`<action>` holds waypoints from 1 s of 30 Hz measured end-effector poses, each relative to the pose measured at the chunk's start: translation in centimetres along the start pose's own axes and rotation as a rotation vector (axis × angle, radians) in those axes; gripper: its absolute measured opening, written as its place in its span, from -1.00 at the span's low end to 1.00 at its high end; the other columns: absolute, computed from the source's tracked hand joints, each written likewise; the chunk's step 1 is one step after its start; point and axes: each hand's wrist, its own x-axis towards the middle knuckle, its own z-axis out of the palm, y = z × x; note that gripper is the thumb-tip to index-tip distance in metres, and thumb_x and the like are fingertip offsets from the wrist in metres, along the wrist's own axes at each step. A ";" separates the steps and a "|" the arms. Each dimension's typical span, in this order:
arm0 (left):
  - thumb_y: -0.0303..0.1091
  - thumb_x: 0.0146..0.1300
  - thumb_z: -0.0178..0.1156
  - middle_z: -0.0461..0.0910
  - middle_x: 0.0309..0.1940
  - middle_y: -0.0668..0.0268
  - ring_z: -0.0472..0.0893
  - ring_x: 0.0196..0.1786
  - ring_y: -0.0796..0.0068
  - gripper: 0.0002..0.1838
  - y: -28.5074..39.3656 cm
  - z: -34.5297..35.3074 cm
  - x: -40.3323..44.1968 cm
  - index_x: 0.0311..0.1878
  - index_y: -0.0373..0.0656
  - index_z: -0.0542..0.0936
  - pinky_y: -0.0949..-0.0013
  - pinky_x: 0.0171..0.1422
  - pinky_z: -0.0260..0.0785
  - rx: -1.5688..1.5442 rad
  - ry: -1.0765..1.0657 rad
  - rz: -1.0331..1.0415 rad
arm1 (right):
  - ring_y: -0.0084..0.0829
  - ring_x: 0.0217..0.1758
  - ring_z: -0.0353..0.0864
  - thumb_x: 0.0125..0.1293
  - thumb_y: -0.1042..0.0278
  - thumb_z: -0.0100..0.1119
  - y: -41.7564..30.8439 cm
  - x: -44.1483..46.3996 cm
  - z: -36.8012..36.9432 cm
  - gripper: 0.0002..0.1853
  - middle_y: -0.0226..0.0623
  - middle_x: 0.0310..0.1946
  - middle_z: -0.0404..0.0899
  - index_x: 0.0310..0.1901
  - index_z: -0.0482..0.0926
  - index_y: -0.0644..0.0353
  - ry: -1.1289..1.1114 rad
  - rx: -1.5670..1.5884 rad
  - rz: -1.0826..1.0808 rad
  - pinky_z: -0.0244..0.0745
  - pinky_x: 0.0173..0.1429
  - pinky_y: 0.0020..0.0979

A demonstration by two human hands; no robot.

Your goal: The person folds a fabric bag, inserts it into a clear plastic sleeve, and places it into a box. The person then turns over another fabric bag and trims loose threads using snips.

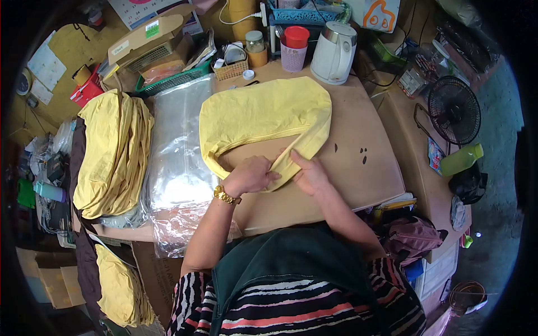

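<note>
A yellow fabric shoulder bag [263,109] lies flat on the brown work table, its wide strap looping toward me. My left hand [253,175], with a gold watch [225,194] at the wrist, is closed on the near part of the strap. Just to the right, my right hand [310,175] grips the same strap, thumb on top and fingers mostly hidden beneath the cloth. A zipper or seam runs along the bag's near edge, facing my hands.
Clear plastic sleeves [182,140] lie left of the bag, beside a stack of yellow bags [112,157]. At the back stand a white electric kettle [334,53], a cup with a red top [295,47] and a cardboard box [151,36]. A black fan [454,110] is at right.
</note>
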 end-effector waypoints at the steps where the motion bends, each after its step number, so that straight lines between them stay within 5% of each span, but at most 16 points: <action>1: -0.06 0.22 0.27 0.53 -0.59 -0.06 0.59 -0.45 -0.03 -0.56 1.3 -1.5 -0.5 -0.39 -0.38 0.62 0.09 -0.29 0.40 0.029 -0.109 -0.038 | -0.28 0.10 0.54 0.39 0.44 0.10 0.2 -0.3 0.1 -0.70 -0.20 0.00 0.55 0.12 0.45 0.31 0.123 -0.060 -0.059 0.43 0.28 -0.26; 3: -0.11 0.22 0.28 0.58 -0.56 -0.04 0.63 -0.42 0.04 -0.60 2.0 -2.1 -1.1 -0.33 -0.38 0.64 0.09 -0.25 0.42 0.052 -0.226 -0.083 | -0.28 0.15 0.51 0.37 0.43 0.14 -1.6 1.7 -2.9 -0.62 -0.21 0.06 0.53 0.18 0.39 0.28 0.086 -0.045 0.036 0.40 0.30 -0.25; 7: -0.20 0.18 0.34 0.54 -0.60 0.01 0.57 -0.52 0.20 -0.69 1.6 -1.4 -1.3 -0.35 -0.34 0.66 0.21 -0.37 0.34 -0.313 -0.019 -0.201 | -0.30 0.07 0.58 0.26 0.43 0.30 0.4 -1.7 -0.3 -0.52 -0.23 0.05 0.55 0.19 0.38 0.25 -0.064 0.083 0.190 0.52 0.16 -0.29; 9: -0.15 0.23 0.30 0.44 -0.71 0.09 0.45 -0.65 0.30 -0.64 0.9 -0.5 -1.0 -0.48 -0.30 0.61 0.28 -0.48 0.24 -0.238 0.373 0.018 | -0.38 -0.03 0.63 0.26 0.42 0.31 2.3 -3.5 0.4 -0.55 -0.28 -0.01 0.59 0.15 0.41 0.24 -0.185 -0.215 0.212 0.59 0.00 -0.34; 10: -0.15 0.23 0.30 0.44 -0.71 0.09 0.45 -0.65 0.30 -0.64 0.9 -0.8 -1.2 -0.48 -0.30 0.61 0.28 -0.48 0.24 -0.238 0.373 0.013 | -0.45 -0.09 0.65 0.23 0.47 0.32 2.1 -2.9 0.0 -0.58 -0.32 -0.06 0.61 0.12 0.46 0.21 -0.115 -0.457 0.157 0.62 -0.12 -0.37; 13: -0.17 0.25 0.27 0.45 -0.69 0.06 0.43 -0.63 0.22 -0.67 0.8 -1.4 -1.9 -0.44 -0.29 0.61 0.23 -0.46 0.25 -0.003 0.164 -0.052 | -0.50 -0.20 0.64 0.19 0.51 0.34 1.3 -3.2 1.4 -0.60 -0.35 -0.17 0.63 0.07 0.50 0.19 -0.107 -0.219 0.160 0.61 -0.18 -0.40; 15: -0.20 0.28 0.24 0.45 -0.67 0.04 0.42 -0.61 0.15 -0.70 0.4 -0.2 -1.3 -0.40 -0.28 0.59 0.20 -0.45 0.26 0.020 0.380 0.009 | -0.51 -0.22 0.63 0.21 0.51 0.32 2.1 -3.6 1.5 -0.65 -0.36 -0.18 0.63 0.04 0.51 0.20 -0.157 -0.269 0.090 0.61 -0.20 -0.40; 20: -0.22 0.30 0.20 0.47 -0.64 0.04 0.46 -0.59 0.09 -0.73 0.5 -0.1 -0.8 -0.40 -0.24 0.58 0.19 -0.44 0.28 -0.111 0.410 -0.024 | -0.54 -0.26 0.63 0.26 0.48 0.28 2.9 -4.4 1.9 -0.78 -0.37 -0.29 0.63 -0.07 0.55 0.22 -0.117 -0.216 -0.015 0.60 -0.25 -0.45; 23: -0.20 0.30 0.19 0.53 -0.60 0.06 0.53 -0.51 0.04 -0.75 -0.1 -0.7 -1.0 -0.38 -0.19 0.59 0.14 -0.40 0.33 -0.044 0.379 0.018 | -0.56 -0.21 0.64 0.23 0.44 0.31 2.5 -4.5 -1.1 -0.80 -0.33 -0.35 0.64 -0.12 0.56 0.22 -0.233 -0.254 0.200 0.60 -0.25 -0.48; 26: -0.18 0.31 0.17 0.57 -0.57 0.09 0.59 -0.43 0.03 -0.76 -0.5 -1.5 -1.5 -0.37 -0.15 0.60 0.11 -0.36 0.37 0.053 0.364 0.118 | -0.48 -0.28 0.63 0.18 0.38 0.35 -3.0 -7.9 4.9 -0.77 -0.30 -0.48 0.59 -0.17 0.57 0.23 -0.649 -1.181 0.730 0.60 -0.26 -0.37; 28: -0.19 0.29 0.19 0.58 -0.55 0.18 0.59 -0.43 0.12 -0.78 0.1 -1.2 -2.2 -0.37 -0.11 0.60 0.13 -0.37 0.35 0.121 0.334 0.190 | -0.42 -0.26 0.63 0.14 0.30 0.36 -3.6 -10.5 7.7 -0.77 -0.31 -0.44 0.58 -0.25 0.58 0.23 -0.452 -1.550 -0.383 0.51 0.07 -0.09; 29: -0.19 0.29 0.19 0.58 -0.55 0.18 0.59 -0.43 0.12 -0.78 0.6 -0.9 -2.3 -0.37 -0.11 0.60 0.13 -0.37 0.35 0.120 0.341 0.176 | -0.42 -0.26 0.63 0.14 0.30 0.36 -3.3 -9.8 8.3 -0.77 -0.31 -0.44 0.58 -0.25 0.58 0.23 -0.468 -1.551 -0.376 0.51 0.07 -0.09; 30: -0.23 0.25 0.23 0.56 -0.56 0.19 0.55 -0.45 0.13 -0.82 1.1 -0.5 -2.2 -0.37 -0.12 0.61 0.19 -0.37 0.34 0.138 0.481 0.250 | -0.38 -0.24 0.62 0.16 0.31 0.34 -3.3 -8.1 9.2 -0.81 -0.31 -0.43 0.57 -0.29 0.59 0.21 -0.378 -1.717 -0.754 0.33 0.21 0.00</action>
